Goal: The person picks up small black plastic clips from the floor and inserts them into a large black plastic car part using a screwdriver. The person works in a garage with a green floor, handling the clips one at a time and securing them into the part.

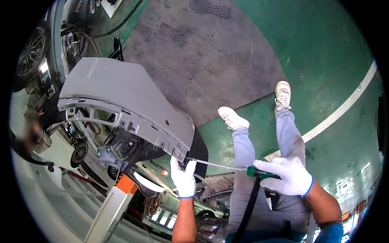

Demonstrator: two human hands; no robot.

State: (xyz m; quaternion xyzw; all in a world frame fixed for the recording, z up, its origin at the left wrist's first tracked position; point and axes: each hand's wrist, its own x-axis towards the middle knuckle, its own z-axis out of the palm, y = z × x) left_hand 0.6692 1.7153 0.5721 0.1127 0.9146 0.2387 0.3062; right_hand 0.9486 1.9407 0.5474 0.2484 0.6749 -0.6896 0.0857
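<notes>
A grey car bumper cover stretches across the left-centre, its slotted, tabbed edge turned toward me. My left hand, in a white glove with a blue cuff, is closed at the bumper's near corner, thumb and fingers about its end. A screwdriver with a green and black handle is gripped in my right hand, gloved the same way. Its long thin shaft runs left to the corner beside my left thumb. The exact spot where the tip meets the bumper is too small to make out.
A grey mat with tread marks lies on the green floor, crossed by a curved white line. My legs and white shoes are at the right. Farther left are another person, car wheels and an orange-topped white post.
</notes>
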